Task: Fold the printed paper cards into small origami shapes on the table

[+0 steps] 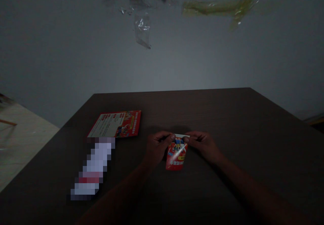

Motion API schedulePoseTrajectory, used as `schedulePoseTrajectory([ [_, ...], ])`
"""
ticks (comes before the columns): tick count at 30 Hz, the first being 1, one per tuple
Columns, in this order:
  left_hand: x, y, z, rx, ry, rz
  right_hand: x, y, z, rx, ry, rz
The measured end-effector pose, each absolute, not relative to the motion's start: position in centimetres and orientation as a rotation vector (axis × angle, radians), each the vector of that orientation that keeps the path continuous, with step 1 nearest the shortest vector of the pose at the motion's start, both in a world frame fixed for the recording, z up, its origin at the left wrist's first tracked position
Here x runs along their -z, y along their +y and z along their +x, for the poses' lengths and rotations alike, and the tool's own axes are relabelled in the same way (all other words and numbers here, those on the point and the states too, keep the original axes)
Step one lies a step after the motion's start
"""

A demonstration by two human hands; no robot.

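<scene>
Between my two hands, above the middle of the dark table, is a small red printed card with colourful cartoon figures and a white strip along its far edge. My left hand pinches its far left corner between thumb and fingers. At the far right corner, my right hand grips it in the same way. The card's near end hangs toward me and carries pale lettering, upside down from here. A glossy streak of light crosses its face. Whether it is a single card or a thin packet, I cannot tell.
Left of my hands, a red and white printed booklet or flat box lies on the table. Nearer to me is a long bright object, blurred into blocks. A wall with tape remnants rises behind the table.
</scene>
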State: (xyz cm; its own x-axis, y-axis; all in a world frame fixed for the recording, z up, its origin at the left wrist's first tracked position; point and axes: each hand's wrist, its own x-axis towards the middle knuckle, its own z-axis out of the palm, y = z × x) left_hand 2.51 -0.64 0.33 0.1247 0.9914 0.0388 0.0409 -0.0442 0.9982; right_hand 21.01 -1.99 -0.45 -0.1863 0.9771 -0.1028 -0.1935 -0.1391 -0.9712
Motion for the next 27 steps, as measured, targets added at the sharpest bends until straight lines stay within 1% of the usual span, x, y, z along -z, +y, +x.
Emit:
schedulePoseTrajectory([
  [7,-0.68,-0.77,2.66,-1.151,1.143,1.249,1.26,-1.76,21.14,-1.544,-1.091,-1.074],
  [18,0.06,-0.72,3.25,-1.195,1.099,1.025,0.52,-1.88,21.14,-1.462,-1.154,-1.097],
  [27,-0.09,-0.64,3.27,-1.204,1.086,1.026,0.35,-1.96,21.1,-1.416,-1.172,-1.087],
])
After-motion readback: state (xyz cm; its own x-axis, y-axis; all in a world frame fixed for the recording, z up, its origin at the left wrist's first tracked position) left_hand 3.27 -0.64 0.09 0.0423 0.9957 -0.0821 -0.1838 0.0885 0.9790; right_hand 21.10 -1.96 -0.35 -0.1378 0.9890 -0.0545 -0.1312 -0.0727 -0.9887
